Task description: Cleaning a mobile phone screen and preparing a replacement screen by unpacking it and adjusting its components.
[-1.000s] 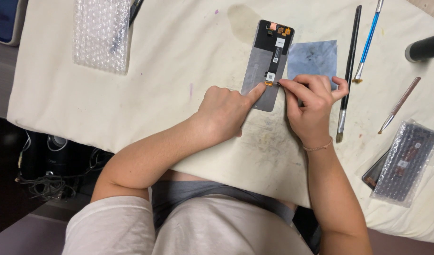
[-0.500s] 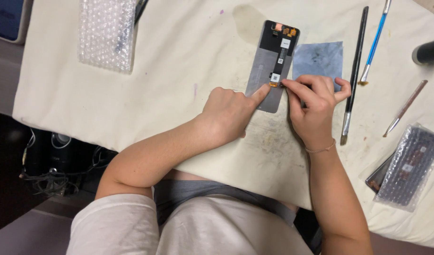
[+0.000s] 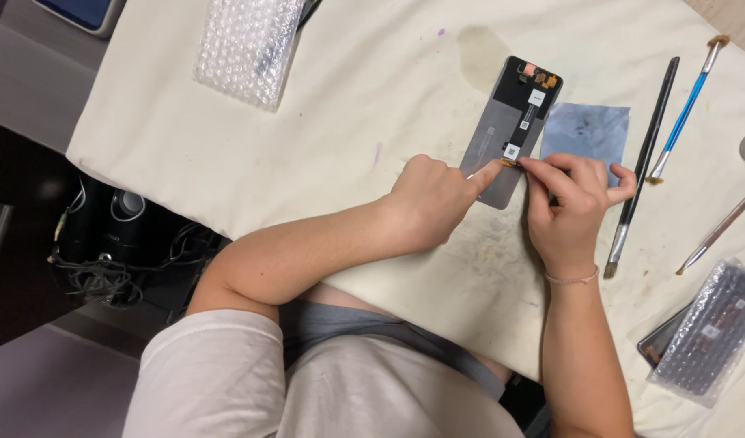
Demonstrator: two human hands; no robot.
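Observation:
A grey phone screen panel (image 3: pixel 502 130) lies back side up on the cream cloth (image 3: pixel 356 105), with a black strip and small orange connectors at its far end. My left hand (image 3: pixel 433 199) rests beside its near end, index finger stretched onto the panel. My right hand (image 3: pixel 571 203) pinches a small orange flex tab (image 3: pixel 510 163) at the panel's near edge, fingertips meeting the left index finger there.
A bluish-grey wipe (image 3: pixel 587 130) lies right of the panel. Further right lie a black brush (image 3: pixel 644 154), a blue-handled brush (image 3: pixel 685 105) and a thin brown brush (image 3: pixel 717 231). Bubble-wrap pieces sit at top left (image 3: pixel 247 45) and bottom right (image 3: pixel 709 328). Cables hang below the table's left edge.
Both hands stay at the panel's near end with almost no shift. The view has drifted slightly, so everything sits a little further right in the picture.

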